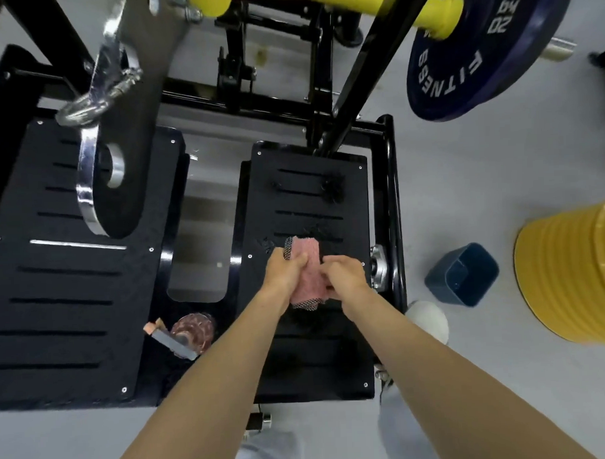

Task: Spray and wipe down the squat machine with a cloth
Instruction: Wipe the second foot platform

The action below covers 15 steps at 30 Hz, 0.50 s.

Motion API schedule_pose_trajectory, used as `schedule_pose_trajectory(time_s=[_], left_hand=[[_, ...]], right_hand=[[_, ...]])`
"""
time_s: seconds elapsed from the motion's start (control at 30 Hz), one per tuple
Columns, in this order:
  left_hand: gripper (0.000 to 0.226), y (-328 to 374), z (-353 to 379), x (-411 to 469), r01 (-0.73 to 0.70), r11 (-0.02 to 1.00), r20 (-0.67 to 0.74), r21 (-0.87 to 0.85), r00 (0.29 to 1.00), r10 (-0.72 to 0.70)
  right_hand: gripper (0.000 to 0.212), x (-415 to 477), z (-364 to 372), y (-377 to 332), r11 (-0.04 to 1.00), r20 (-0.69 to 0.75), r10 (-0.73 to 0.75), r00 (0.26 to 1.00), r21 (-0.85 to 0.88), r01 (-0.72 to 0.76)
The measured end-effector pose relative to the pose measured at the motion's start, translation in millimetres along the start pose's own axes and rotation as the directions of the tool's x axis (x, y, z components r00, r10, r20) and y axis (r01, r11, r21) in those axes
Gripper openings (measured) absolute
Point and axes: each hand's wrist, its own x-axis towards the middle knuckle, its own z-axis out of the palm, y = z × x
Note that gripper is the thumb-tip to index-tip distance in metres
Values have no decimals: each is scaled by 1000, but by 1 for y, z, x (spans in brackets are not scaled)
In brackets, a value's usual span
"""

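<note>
A pink cloth (309,260) with a dark mesh edge is folded into a narrow strip and held over the right black footplate (310,194) of the squat machine. My left hand (285,273) grips its left side, fingers curled round it. My right hand (345,274) pinches its right edge. A spray bottle (188,333) with a reddish body and grey trigger lies on the machine base between the two footplates. The left footplate (67,299) is bare. Wet dark smudges show on the right footplate above the cloth.
A chrome weight plate (97,181) hangs over the left footplate. A blue 20 kg plate (477,61) sits at the upper right beside yellow padded rollers (441,16). On the floor to the right stand a small blue bin (462,275) and a yellow ribbed drum (574,281).
</note>
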Motion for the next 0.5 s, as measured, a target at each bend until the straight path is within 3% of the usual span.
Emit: schedule_pose_trajectory(time_s=[0.2, 0.4, 0.5], left_hand=[[21, 9, -9, 25, -3, 996, -24, 87, 1000, 5], [23, 27, -15, 61, 6, 998, -31, 70, 1000, -3], [23, 34, -9, 85, -6, 986, -19, 168, 1000, 9]], right_hand=[[26, 12, -14, -13, 990, 106, 67, 992, -133, -52], [27, 47, -23, -40, 971, 123, 93, 988, -230, -63], [26, 77, -25, -49, 957, 129, 91, 987, -286, -51]])
